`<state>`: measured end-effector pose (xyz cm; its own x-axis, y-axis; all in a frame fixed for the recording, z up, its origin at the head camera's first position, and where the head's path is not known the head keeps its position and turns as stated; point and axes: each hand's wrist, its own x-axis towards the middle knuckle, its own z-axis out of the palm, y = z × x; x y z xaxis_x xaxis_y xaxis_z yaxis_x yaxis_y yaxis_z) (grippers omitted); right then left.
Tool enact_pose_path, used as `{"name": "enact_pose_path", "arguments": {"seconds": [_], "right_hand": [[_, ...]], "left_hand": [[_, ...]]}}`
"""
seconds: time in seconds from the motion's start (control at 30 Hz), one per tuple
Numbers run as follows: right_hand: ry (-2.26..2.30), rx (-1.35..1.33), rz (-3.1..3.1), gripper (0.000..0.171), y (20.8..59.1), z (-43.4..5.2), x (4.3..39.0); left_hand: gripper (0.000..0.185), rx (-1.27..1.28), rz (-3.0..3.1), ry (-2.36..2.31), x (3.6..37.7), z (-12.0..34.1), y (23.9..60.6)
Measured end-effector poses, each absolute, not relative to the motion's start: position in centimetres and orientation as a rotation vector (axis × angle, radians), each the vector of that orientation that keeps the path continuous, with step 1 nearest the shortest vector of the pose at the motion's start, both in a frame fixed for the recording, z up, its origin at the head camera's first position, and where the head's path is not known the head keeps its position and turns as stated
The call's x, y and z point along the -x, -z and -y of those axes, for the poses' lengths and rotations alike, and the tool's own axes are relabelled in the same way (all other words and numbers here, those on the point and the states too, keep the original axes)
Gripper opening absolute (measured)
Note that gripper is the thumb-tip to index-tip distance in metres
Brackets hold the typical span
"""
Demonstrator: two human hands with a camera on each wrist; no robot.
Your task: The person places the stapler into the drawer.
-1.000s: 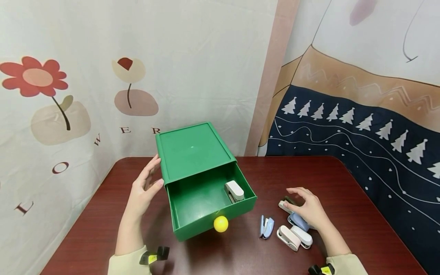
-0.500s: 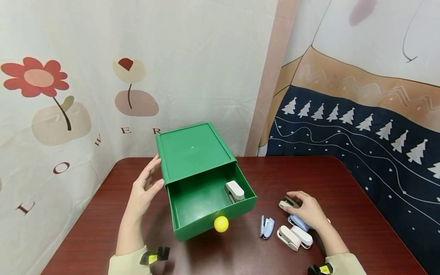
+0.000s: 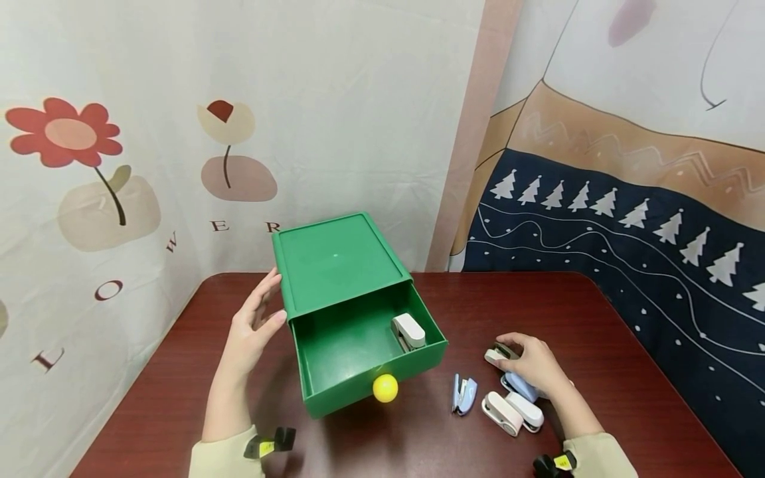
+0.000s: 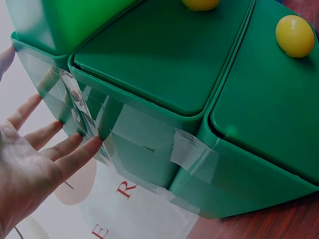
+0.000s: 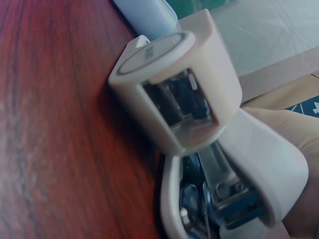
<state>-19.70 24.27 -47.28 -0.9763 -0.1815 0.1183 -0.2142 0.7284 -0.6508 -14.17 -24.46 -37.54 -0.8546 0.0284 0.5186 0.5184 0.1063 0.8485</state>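
- Left hand (image 3: 248,336): grasps nothing, its extended fingers touching the side of the green drawer unit (image 3: 340,262).
- Right hand (image 3: 536,366): thumb and fingers pinch a dark-and-white stapler (image 3: 496,356) on the surface (image 3: 460,305), right of the unit.
- Just beside it: a blue stapler (image 3: 518,385), partly hidden by the hand.
- Nearer the person: a pale pink stapler (image 3: 502,413).
- Top drawer (image 3: 335,372): pulled out, holding a white stapler (image 3: 410,330).

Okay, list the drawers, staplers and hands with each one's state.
Top drawer: pulled open
Middle drawer: shut
Bottom drawer: shut
White stapler inside top drawer: not held
Grey-and-white stapler: pinched by right hand
Larger blue stapler: partly hidden by that hand
Small blue stapler: loose on table
Pale pink stapler: loose
White stapler beside it: loose
Left hand: touching cabinet's side
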Motion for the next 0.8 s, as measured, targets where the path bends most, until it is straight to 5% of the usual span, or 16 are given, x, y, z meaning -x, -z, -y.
{"name": "enact_pose_path", "arguments": {"seconds": [0.8], "right_hand": [[-1.048,-0.447,2.632,0.042,44.5,-23.2,18.6]], "left_hand": [[0.055,0.554,2.039,1.781,14.3,24.6,37.7]]}}
